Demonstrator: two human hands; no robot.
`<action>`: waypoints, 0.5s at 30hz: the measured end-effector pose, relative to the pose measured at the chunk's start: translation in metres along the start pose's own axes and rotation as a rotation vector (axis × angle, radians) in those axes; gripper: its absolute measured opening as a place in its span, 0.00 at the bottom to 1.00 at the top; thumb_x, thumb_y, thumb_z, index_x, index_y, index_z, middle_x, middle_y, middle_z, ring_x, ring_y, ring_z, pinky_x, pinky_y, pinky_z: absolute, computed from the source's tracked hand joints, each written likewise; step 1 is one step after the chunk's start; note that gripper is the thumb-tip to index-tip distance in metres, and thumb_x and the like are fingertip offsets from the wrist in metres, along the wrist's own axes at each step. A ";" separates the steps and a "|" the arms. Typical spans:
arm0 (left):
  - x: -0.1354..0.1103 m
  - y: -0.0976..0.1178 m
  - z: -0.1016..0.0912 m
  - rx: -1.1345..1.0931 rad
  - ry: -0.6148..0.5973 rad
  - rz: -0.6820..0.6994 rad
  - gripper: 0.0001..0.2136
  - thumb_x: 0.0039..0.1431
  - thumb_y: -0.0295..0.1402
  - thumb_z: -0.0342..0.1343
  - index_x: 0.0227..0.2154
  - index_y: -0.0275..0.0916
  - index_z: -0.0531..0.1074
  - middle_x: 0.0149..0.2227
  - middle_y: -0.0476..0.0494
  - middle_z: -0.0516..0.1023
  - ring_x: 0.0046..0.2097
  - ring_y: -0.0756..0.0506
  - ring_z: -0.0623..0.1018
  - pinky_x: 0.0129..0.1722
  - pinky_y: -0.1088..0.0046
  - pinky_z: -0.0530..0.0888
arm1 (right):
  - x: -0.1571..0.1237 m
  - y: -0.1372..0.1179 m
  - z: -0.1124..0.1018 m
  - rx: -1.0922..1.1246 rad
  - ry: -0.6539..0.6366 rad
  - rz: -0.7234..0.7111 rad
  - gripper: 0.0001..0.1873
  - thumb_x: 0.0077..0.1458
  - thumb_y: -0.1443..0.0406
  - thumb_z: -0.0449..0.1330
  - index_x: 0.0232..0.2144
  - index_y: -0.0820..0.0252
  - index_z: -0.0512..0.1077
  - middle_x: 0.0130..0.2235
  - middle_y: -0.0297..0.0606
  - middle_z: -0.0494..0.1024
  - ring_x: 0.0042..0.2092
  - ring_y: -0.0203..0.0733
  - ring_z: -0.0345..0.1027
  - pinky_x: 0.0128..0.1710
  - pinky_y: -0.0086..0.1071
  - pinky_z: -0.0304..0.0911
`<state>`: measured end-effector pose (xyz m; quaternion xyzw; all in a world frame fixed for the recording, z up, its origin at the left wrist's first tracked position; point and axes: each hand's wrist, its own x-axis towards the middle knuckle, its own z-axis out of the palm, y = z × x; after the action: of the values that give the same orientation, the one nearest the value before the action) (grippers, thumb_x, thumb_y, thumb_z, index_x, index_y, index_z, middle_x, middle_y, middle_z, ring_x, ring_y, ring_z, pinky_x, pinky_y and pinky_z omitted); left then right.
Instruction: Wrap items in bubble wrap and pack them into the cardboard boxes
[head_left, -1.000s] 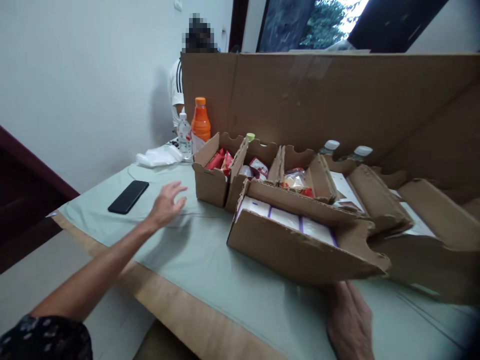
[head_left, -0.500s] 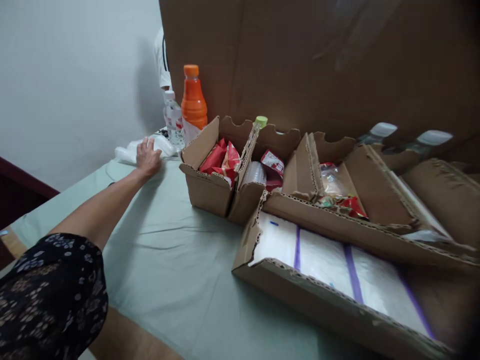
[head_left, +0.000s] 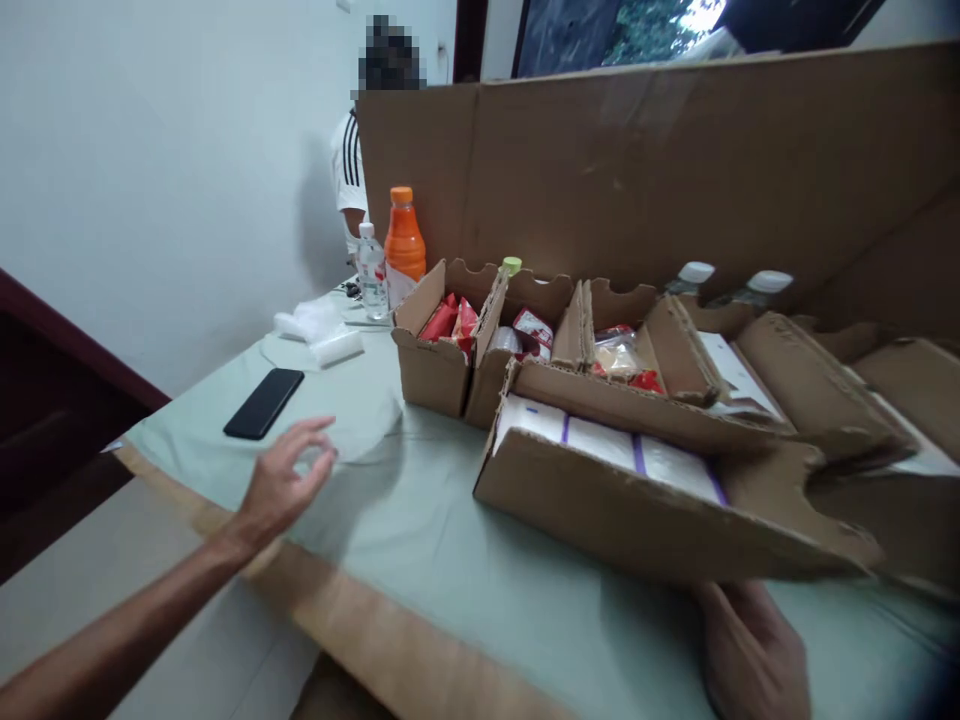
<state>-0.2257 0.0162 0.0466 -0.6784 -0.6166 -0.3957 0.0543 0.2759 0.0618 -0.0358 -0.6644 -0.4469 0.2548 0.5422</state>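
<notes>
My left hand point(head_left: 289, 478) is over the near left of the table, its thumb and fingers curled close together. A thin, clear plastic film point(head_left: 367, 430) stretches from the fingertips toward the right and seems pinched in them. Just beyond that hand lies a black phone point(head_left: 264, 403). Farther back are white plastic rolls point(head_left: 319, 330). My right hand point(head_left: 757, 655) is at the lower front edge of a long cardboard box point(head_left: 645, 520), with its fingers hidden beneath the box. White packs with purple stripes point(head_left: 600, 440) fill part of that box.
Cardboard bins point(head_left: 435, 370) with red packets stand in a row behind the long box. An orange bottle point(head_left: 405, 245) and a clear water bottle point(head_left: 371, 275) stand at the back left. A tall cardboard panel point(head_left: 600, 170) rises behind; a person point(head_left: 349, 165) is beyond it.
My left hand has come back from the white rolls toward me, now with clear film at its fingertips. The view has shifted up, and my right hand and the phone have come into sight.
</notes>
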 end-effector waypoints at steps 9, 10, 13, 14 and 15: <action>-0.120 0.063 0.006 -0.211 -0.261 0.136 0.10 0.54 0.21 0.54 0.35 0.42 0.71 0.57 0.34 0.79 0.60 0.36 0.77 0.59 0.50 0.73 | -0.076 -0.093 -0.023 0.137 0.322 -0.253 0.16 0.55 0.56 0.64 0.43 0.57 0.79 0.48 0.46 0.81 0.46 0.50 0.77 0.43 0.45 0.71; -0.123 0.064 0.006 -0.224 -0.295 0.137 0.10 0.54 0.21 0.54 0.36 0.42 0.71 0.57 0.34 0.79 0.60 0.35 0.77 0.60 0.48 0.72 | -0.096 -0.100 -0.024 0.073 0.237 -0.297 0.16 0.58 0.56 0.63 0.45 0.57 0.79 0.49 0.45 0.82 0.47 0.51 0.77 0.44 0.46 0.72; -0.130 0.062 0.004 -0.238 -0.356 0.130 0.11 0.53 0.21 0.54 0.37 0.42 0.72 0.57 0.35 0.79 0.61 0.35 0.76 0.61 0.45 0.70 | -0.147 -0.117 -0.006 -0.109 -0.233 -0.464 0.16 0.62 0.58 0.62 0.50 0.53 0.77 0.51 0.44 0.82 0.50 0.52 0.77 0.46 0.47 0.73; -0.131 0.062 0.004 -0.241 -0.369 0.124 0.11 0.53 0.21 0.54 0.37 0.42 0.73 0.57 0.35 0.79 0.62 0.35 0.75 0.62 0.45 0.70 | -0.160 -0.122 0.007 -0.148 -0.384 -0.549 0.16 0.62 0.59 0.61 0.51 0.52 0.77 0.53 0.45 0.81 0.52 0.52 0.76 0.48 0.47 0.73; -0.132 0.061 0.004 -0.245 -0.378 0.118 0.12 0.53 0.21 0.53 0.38 0.42 0.73 0.58 0.36 0.79 0.62 0.35 0.75 0.62 0.45 0.69 | -0.169 -0.127 0.024 -0.175 -0.509 -0.644 0.15 0.63 0.61 0.60 0.52 0.52 0.77 0.55 0.45 0.80 0.54 0.52 0.75 0.51 0.47 0.73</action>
<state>-0.1604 -0.1001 -0.0104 -0.7769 -0.5224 -0.3297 -0.1217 0.1366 -0.0717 0.0529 -0.4503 -0.7714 0.1895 0.4078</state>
